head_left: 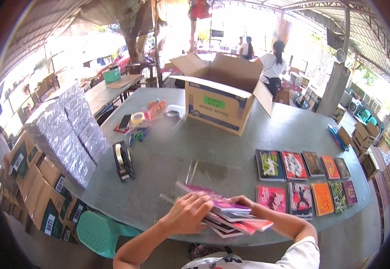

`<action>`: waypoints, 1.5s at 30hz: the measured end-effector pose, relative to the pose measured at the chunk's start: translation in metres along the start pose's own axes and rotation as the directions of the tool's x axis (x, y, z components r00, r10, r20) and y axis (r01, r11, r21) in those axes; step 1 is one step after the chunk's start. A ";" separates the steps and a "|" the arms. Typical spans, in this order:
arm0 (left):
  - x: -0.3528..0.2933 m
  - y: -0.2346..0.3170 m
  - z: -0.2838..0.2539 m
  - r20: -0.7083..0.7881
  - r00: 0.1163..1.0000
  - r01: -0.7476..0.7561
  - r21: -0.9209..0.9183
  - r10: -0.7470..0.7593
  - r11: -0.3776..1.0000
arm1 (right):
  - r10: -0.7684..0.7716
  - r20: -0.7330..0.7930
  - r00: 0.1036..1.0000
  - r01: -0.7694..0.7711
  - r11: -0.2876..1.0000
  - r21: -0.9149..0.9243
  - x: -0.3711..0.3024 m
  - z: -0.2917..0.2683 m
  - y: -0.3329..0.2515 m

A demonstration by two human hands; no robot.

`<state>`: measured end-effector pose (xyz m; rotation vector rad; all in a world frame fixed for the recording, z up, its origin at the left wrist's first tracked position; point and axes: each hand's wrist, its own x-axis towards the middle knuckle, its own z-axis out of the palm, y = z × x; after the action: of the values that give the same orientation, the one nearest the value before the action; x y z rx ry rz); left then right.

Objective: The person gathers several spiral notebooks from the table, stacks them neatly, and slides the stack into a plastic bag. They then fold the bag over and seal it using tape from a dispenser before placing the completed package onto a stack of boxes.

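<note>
Grey-green table (222,143) under a metal roof (370,24), stack of notebooks (231,216) above its near edge, left hand (193,210) clasping the stack's left side, right hand (245,203) gripping its far right side, two rows of smaller stacks (301,197) at right, open cardboard box (199,107) beyond, tape dispenser (124,165) at left.

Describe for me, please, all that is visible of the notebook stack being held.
The notebook stack is a loose, uneven pile, fanned out, with a blurred purple cover on top. Below show pale page edges and red-orange covers, seemingly paper or card; a spiral coil protrudes at left. It is over the near part of the table. The left grip clasps its left side; the right grip meets its far side.
</note>
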<state>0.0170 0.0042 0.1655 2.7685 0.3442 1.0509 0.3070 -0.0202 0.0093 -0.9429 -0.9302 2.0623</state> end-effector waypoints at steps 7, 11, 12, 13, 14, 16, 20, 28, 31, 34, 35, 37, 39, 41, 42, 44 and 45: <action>-0.082 -0.110 -0.023 -0.098 0.785 0.552 -0.338 -0.612 0.762 | 0.106 0.117 0.987 -0.137 0.942 0.307 0.126 0.070 -0.074; -0.123 -0.145 -0.029 -0.204 0.624 0.374 -0.769 -0.754 0.518 | -0.174 0.002 0.985 0.166 0.943 0.290 0.140 0.109 -0.074; -0.127 -0.152 -0.026 -0.148 0.610 0.293 -0.871 -0.779 0.395 | -0.381 0.092 0.920 0.331 0.881 0.338 0.134 0.116 -0.068; -0.139 -0.165 -0.016 -0.127 0.583 0.313 -0.876 -0.802 0.367 | -0.349 0.085 0.933 0.299 0.885 0.356 0.141 0.123 -0.052; -0.152 -0.182 0.003 -0.015 0.640 0.395 -0.851 -0.768 0.347 | -0.603 -0.104 0.791 0.592 0.797 -0.119 0.143 0.137 -0.030; -0.156 -0.191 0.008 0.102 0.632 0.491 -0.820 -0.768 0.295 | -0.754 -0.341 0.561 0.617 0.656 -0.434 0.162 0.175 -0.004; -0.145 -0.191 0.002 0.043 0.705 0.386 -0.861 -0.708 0.332 | -0.637 -0.602 0.482 0.509 0.763 -0.399 0.169 0.186 -0.002; -0.138 -0.173 0.010 0.047 0.714 0.273 -0.937 -0.698 0.217 | -0.769 -0.541 0.341 0.509 0.635 -0.581 0.156 0.187 0.006; -0.135 -0.174 0.014 0.091 0.699 0.417 -0.857 -0.709 0.301 | -0.629 -0.675 0.385 0.357 0.776 -0.520 0.143 0.175 0.003; -0.138 -0.175 -0.006 -0.092 0.879 0.418 -0.324 -0.468 0.849 | -0.778 -0.520 0.353 0.528 0.625 -0.575 0.135 0.178 -0.009; -0.143 -0.177 0.006 -0.076 0.882 0.417 -0.334 -0.465 0.846 | -0.805 -0.506 0.309 0.573 0.582 -0.577 0.136 0.176 -0.003; -0.149 -0.175 0.026 0.051 0.856 0.394 -0.707 -0.514 0.587 | -0.860 -0.463 0.216 0.652 0.480 -0.587 0.136 0.175 0.006; -0.153 -0.169 0.036 0.321 0.725 0.576 -0.768 -0.610 0.280 | -0.701 -0.507 0.502 0.436 0.711 -0.552 0.127 0.163 0.012; -0.152 -0.169 0.042 0.264 0.754 0.577 -0.704 -0.601 0.415 | -0.658 -0.552 0.512 0.388 0.751 -0.535 0.118 0.159 0.008; -0.157 -0.170 0.041 0.272 0.752 0.582 -0.703 -0.601 0.410 | -0.709 -0.522 0.474 0.440 0.704 -0.558 0.116 0.161 0.006; -0.170 -0.176 0.040 0.301 0.797 0.584 -0.604 -0.523 0.542 | -0.758 -0.494 0.426 0.492 0.653 -0.576 0.121 0.165 0.008; -0.178 -0.179 0.046 0.301 0.795 0.586 -0.604 -0.526 0.541 | -0.796 -0.511 0.325 0.557 0.598 -0.577 0.129 0.170 0.013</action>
<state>-0.1098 0.1249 -0.0215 1.8248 0.6350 0.6844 0.0996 0.0209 0.0382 -1.1276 -0.9441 0.6536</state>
